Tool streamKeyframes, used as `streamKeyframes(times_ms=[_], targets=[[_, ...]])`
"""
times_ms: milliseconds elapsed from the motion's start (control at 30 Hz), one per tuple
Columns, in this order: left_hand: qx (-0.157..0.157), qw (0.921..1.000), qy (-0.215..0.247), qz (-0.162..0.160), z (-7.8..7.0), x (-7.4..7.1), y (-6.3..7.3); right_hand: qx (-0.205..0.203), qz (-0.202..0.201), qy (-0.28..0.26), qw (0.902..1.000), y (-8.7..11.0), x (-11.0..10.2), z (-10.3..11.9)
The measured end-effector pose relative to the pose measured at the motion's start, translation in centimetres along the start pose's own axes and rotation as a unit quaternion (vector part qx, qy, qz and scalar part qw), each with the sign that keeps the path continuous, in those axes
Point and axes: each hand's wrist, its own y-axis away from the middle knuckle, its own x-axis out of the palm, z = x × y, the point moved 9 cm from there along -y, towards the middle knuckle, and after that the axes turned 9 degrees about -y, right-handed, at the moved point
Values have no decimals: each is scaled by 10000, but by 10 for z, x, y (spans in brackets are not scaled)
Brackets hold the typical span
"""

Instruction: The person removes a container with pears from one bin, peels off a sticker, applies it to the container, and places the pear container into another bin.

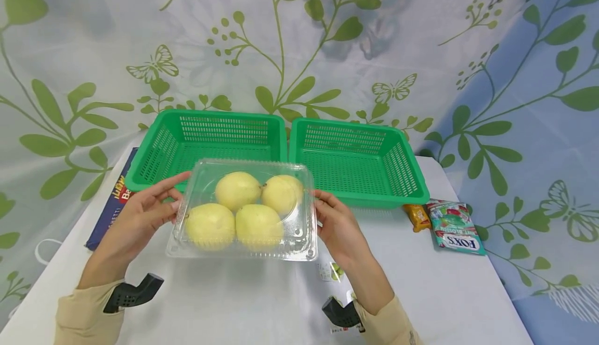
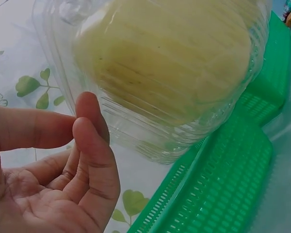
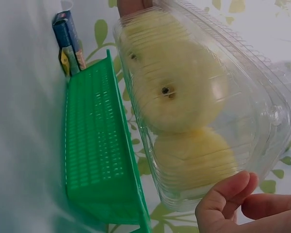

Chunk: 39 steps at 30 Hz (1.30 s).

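Note:
A clear plastic clamshell box (image 1: 299,235) is held up above the white table, tilted so its top faces me. Inside lie several pale yellow fruits (image 1: 238,191), which look like pears; a dark stem end shows on one fruit (image 3: 184,92) in the right wrist view. My left hand (image 1: 145,212) pinches the box's left edge between thumb and fingers. At the opposite edge, my right hand (image 1: 341,228) grips the rim, its fingertips partly behind the plastic. The left wrist view shows the left thumb and fingers (image 2: 89,111) meeting at the rim.
Two green baskets stand side by side behind the box, a left basket (image 1: 224,121) and a right basket (image 1: 355,199). A blue spaghetti box (image 1: 106,215) lies far left. An orange packet (image 1: 418,217) and a FOX'S candy bag (image 1: 456,228) lie right. Printed labels (image 1: 331,271) show below the right hand.

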Motion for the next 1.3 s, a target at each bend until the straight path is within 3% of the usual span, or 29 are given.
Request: streamKeyframes(times_ms=[467, 733, 1133, 1300], targets=[[-200, 9988, -424, 130, 9, 2, 10, 161, 42, 99, 9998, 7, -7, -16], [-91, 9996, -172, 228, 12, 4, 13, 153, -27, 127, 9998, 8, -10, -22], [-327, 9990, -213, 228, 28, 6, 21, 220, -64, 294, 9993, 10, -17, -36], [-439, 9980, -96, 435, 40, 10, 28, 330, -75, 443, 9984, 11, -23, -47]])
